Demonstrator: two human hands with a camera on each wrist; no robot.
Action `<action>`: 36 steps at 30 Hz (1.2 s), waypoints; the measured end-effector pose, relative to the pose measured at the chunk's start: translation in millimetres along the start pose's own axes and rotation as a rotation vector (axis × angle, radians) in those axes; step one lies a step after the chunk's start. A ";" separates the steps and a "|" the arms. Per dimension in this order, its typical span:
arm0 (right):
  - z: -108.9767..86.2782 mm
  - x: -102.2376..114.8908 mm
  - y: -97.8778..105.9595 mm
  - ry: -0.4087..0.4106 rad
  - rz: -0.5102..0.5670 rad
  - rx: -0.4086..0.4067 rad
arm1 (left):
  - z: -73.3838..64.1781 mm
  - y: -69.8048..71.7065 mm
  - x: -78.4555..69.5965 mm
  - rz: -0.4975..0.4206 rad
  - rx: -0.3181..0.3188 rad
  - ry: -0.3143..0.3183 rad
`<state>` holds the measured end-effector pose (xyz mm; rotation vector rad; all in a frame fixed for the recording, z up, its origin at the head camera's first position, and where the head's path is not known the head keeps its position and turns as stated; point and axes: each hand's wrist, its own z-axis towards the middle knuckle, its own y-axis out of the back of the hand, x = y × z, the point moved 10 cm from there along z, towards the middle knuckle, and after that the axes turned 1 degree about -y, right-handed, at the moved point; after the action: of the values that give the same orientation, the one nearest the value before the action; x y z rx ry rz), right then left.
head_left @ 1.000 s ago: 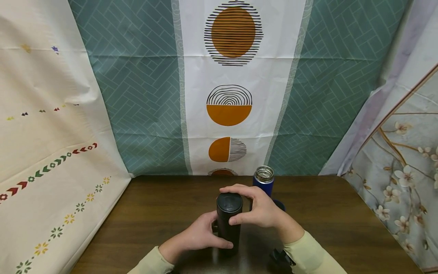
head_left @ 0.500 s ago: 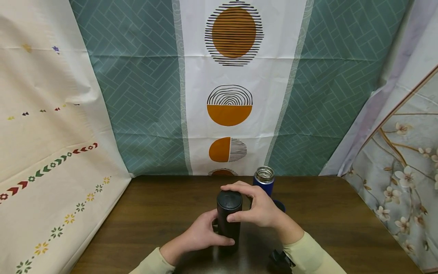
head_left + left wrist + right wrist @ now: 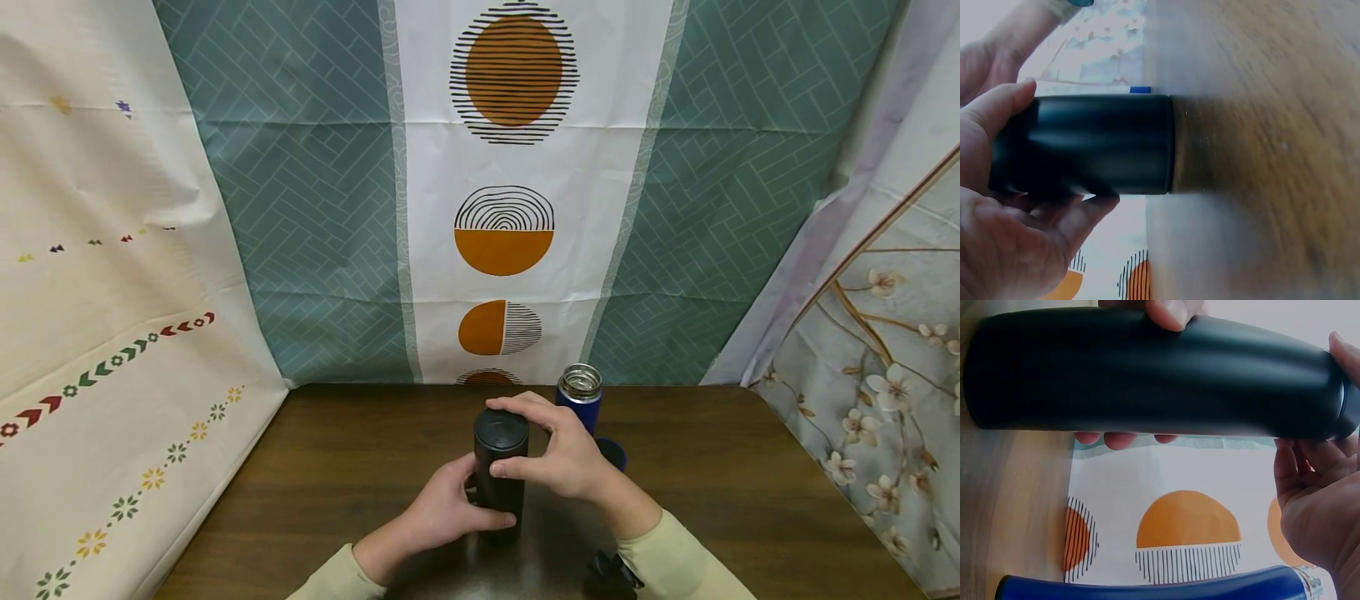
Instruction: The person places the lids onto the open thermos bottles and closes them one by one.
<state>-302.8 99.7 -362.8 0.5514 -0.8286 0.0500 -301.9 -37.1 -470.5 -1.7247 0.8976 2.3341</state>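
The black bottle (image 3: 501,493) and both hands edged slightly toward 12 o'clock in the head view over the past second, the right thumb slipping a little toward 11 across the front. The bottle stood near upright over the table (image 3: 360,467), low in the frame toward 6 o'clock; whether its base touched the wood could not be told. The left hand (image 3: 448,505), at the bottle's 8 o'clock, was clamped round the body, thumb across the near side and fingers behind. The right hand (image 3: 564,454) came in from 3 o'clock and gripped the lid (image 3: 501,427), forefinger at the rim's 12 o'clock and thumb at 6. A seam beneath the lid showed in the right wrist view, but no gap did. The shift appeared to leave the work at the lid, with nothing visibly parted; whether the lid had turned was unclear. Off at 2 o'clock, the blue bottle (image 3: 579,410) stayed put, upright with its mouth uncovered, and what looked like its blue cap (image 3: 613,452) lay near it at 5 o'clock, touched by neither hand.
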 end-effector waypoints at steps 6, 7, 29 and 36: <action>-0.6 -2.9 0.9 -0.025 -0.026 -0.046 | 0.1 1.2 1.2 0.014 -0.029 0.020; -0.8 -3.3 0.8 -0.029 -0.030 -0.053 | 0.0 1.4 1.1 0.016 -0.033 0.020; -0.8 -0.2 -2.5 -0.020 0.003 0.047 | 1.4 2.1 3.2 -0.006 0.042 0.005; -0.3 1.1 -7.1 0.030 0.096 0.168 | -0.6 -0.8 9.0 -0.061 0.125 0.024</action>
<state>-300.1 93.6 -365.3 0.6675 -0.8253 0.2171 -304.3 -39.0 -479.0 -1.7093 0.9592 2.1742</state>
